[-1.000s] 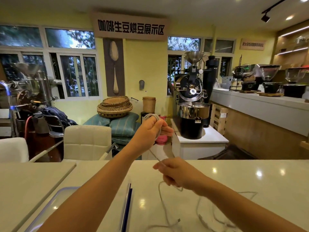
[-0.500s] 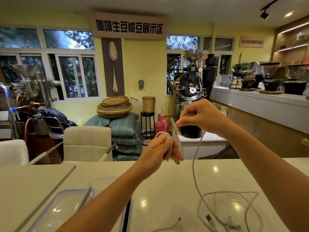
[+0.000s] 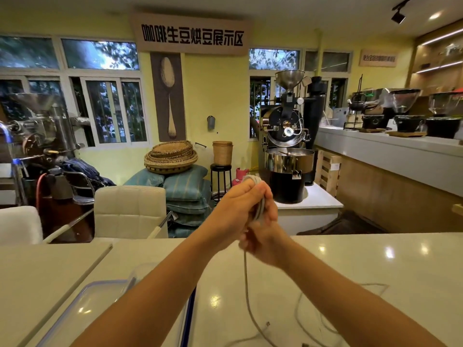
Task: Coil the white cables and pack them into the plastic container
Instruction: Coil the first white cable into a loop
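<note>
My left hand (image 3: 238, 209) is raised above the counter, its fingers closed around a small coil of white cable (image 3: 259, 204) wound over them. My right hand (image 3: 263, 242) sits just below and against it, pinching the same cable. The free length of that cable (image 3: 246, 291) hangs down to the counter. Another loose white cable (image 3: 325, 329) lies in loops at the lower right. The clear plastic container (image 3: 140, 271) stands at the lower left, mostly hidden by my left forearm.
A blue-rimmed clear lid (image 3: 82, 304) lies on the white counter (image 3: 375, 266) at the lower left. Beyond the counter edge are white chairs (image 3: 130, 211), stacked cushions and baskets, and a coffee roaster (image 3: 288, 156).
My right hand has dropped from above and right of the coil to just beneath my left hand. My left hand has risen, and the coil on it looks thicker.
</note>
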A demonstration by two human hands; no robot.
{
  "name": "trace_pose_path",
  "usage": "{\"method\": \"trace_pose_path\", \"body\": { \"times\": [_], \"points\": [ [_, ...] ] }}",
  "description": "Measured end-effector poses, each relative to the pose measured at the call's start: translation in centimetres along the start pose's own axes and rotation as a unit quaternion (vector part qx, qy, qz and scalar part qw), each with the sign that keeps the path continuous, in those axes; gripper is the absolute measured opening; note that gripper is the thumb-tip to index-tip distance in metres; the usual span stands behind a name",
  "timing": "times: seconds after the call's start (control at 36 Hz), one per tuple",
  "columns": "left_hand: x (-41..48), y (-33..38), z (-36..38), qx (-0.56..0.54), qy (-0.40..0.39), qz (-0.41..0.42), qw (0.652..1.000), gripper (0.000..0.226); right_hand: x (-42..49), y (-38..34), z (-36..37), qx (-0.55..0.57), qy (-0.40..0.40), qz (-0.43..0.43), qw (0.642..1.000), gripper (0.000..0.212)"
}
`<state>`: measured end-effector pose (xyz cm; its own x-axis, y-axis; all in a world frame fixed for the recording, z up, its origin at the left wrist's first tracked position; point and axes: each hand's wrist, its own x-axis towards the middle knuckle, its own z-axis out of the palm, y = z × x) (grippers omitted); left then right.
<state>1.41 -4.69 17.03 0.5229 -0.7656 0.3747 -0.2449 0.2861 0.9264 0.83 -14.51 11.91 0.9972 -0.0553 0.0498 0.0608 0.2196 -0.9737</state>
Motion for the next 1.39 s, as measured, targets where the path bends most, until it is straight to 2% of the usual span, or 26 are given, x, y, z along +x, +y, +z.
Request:
{"method": "trace_pose_path", "body": {
  "times": [0.03,0.11,0.19,0.28,0.39,0.47,0.53,0.61,0.67,0.81,0.94,1.0,1.03,1.06,1.11,1.17,1.19,1.31,1.39],
  "points": [
    [0.3,-0.1,-0.4,0.013,0.010,0.002,1.000,0.033,-0.5,0.7,0.4,0.007,-0.014,0.032,0.999,0.016],
    [1.1,-0.3,-1.6,0.085,0.059,0.014,0.994,0.034,-2.2,2.0,1.4,0.032,-0.056,0.139,0.988,0.020],
    [1.7,-0.6,-2.7,0.140,0.101,0.013,0.985,0.033,-3.7,1.8,1.4,-0.061,-0.087,0.192,0.976,0.025],
    [1.9,-1.2,-3.7,0.203,0.114,0.017,0.972,0.033,-4.7,-0.1,0.9,-0.251,-0.063,0.118,0.959,0.027],
    [1.8,-2.5,-4.7,0.224,0.124,0.000,0.967,0.033,-5.7,-3.6,0.3,-0.425,-0.038,-0.009,0.904,0.024],
    [1.7,-3.1,-4.4,0.221,0.118,-0.012,0.968,0.032,-5.9,-5.6,-0.1,-0.511,-0.053,-0.081,0.854,0.026],
    [1.5,-3.3,-3.8,0.238,0.107,-0.021,0.965,0.033,-5.6,-6.8,-0.2,-0.551,-0.055,-0.113,0.825,0.020],
    [1.2,-3.7,-2.9,0.215,0.070,-0.036,0.973,0.036,-4.5,-8.5,-1.0,-0.587,-0.028,-0.165,0.792,0.025],
    [0.8,-3.8,-2.2,0.178,0.043,-0.044,0.982,0.037,-3.6,-9.6,-1.9,-0.559,-0.004,-0.192,0.807,0.021],
    [0.0,-3.9,-0.9,0.086,0.018,-0.021,0.996,0.040,-1.8,-11.0,-3.6,-0.428,0.009,-0.210,0.879,0.021],
    [-0.3,-2.9,-0.1,0.010,-0.013,-0.005,1.000,0.039,0.0,-9.4,-4.7,-0.291,-0.018,-0.182,0.939,0.022],
    [-0.3,-2.5,0.3,-0.010,-0.034,-0.002,0.999,0.034,0.9,-7.9,-5.0,-0.238,-0.030,-0.167,0.956,0.029],
    [-0.3,-2.3,0.4,-0.017,-0.045,-0.002,0.999,0.030,1.3,-6.9,-5.3,-0.244,-0.029,-0.178,0.953,0.034],
    [-0.3,-2.1,0.6,-0.022,-0.053,-0.004,0.998,0.027,1.6,-5.7,-5.4,-0.286,-0.025,-0.209,0.935,0.036],
    [-0.1,-1.8,0.7,-0.036,-0.057,-0.006,0.998,0.025,2.1,-4.0,-4.4,-0.329,-0.026,-0.228,0.916,0.032],
    [0.1,-1.8,0.9,-0.038,-0.053,-0.003,0.998,0.028,2.2,-2.8,-2.9,-0.243,-0.004,-0.162,0.956,0.052],
    [0.2,-1.8,0.9,-0.034,-0.050,-0.004,0.998,0.028,1.6,-2.2,-2.2,-0.219,0.009,-0.136,0.966,0.049],
    [0.7,-2.1,0.4,-0.021,-0.012,-0.002,1.000,0.026,0.7,1.6,-1.3,-0.280,0.019,-0.089,0.956,0.037],
    [1.3,-2.3,-0.3,0.016,0.032,0.003,0.999,0.023,-0.2,3.1,-1.2,-0.313,-0.013,-0.040,0.949,0.028]
  ]
}}
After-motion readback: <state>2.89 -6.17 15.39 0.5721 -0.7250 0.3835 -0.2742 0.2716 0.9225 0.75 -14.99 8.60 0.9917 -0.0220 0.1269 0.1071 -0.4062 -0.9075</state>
